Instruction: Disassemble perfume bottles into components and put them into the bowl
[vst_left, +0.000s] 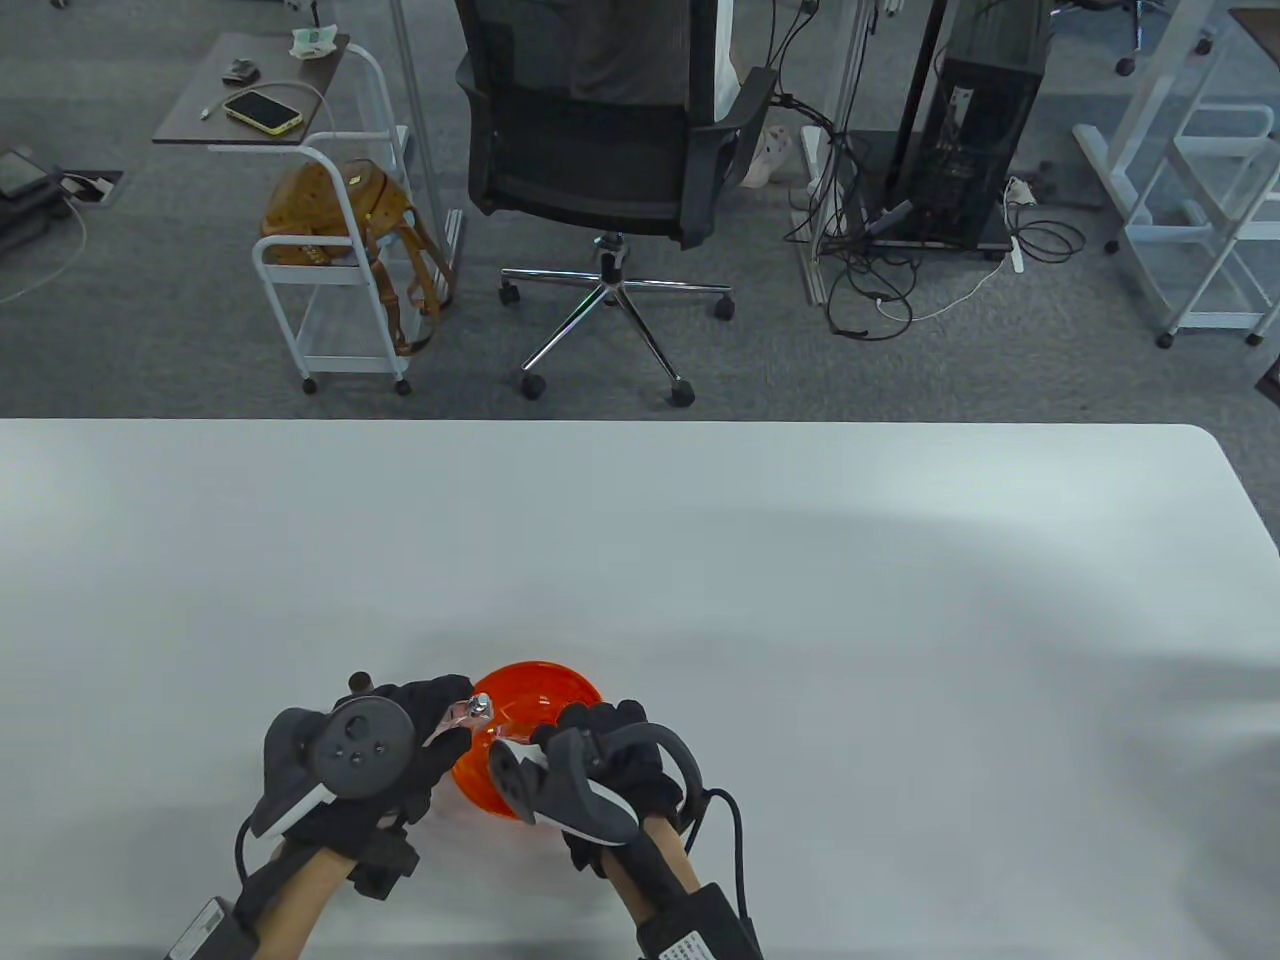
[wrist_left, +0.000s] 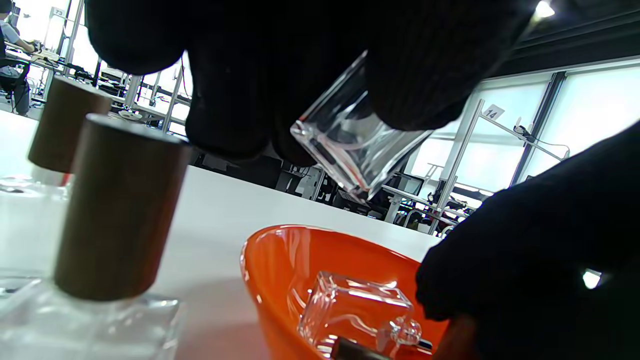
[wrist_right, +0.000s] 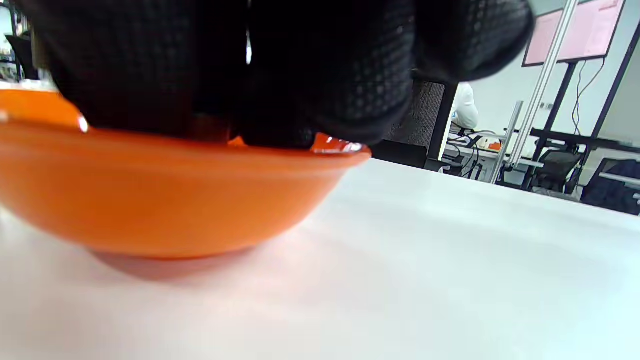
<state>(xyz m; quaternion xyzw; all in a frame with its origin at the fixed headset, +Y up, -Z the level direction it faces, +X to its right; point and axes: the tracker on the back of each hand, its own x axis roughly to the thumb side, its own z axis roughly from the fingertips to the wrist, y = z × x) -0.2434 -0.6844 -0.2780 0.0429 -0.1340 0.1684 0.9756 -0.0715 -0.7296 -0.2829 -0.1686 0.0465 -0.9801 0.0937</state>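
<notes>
My left hand (vst_left: 440, 725) grips a clear glass perfume bottle (vst_left: 468, 713) (wrist_left: 350, 145), uncapped and tilted, its silver neck over the left rim of the orange bowl (vst_left: 540, 690) (wrist_left: 280, 260) (wrist_right: 150, 200). My right hand (vst_left: 575, 728) (wrist_right: 240, 125) reaches down into the bowl from its right side, fingers bunched below the rim; what they hold is hidden. Another clear glass bottle (wrist_left: 350, 305) lies inside the bowl. Two capped bottles with wooden caps (wrist_left: 120, 210) stand on the table left of the bowl, seen only in the left wrist view.
The white table (vst_left: 800, 600) stretches wide beyond and to the right of the bowl. Behind its far edge stand an office chair (vst_left: 610, 150), a small white cart with a brown bag (vst_left: 330, 210) and a computer tower (vst_left: 980, 120).
</notes>
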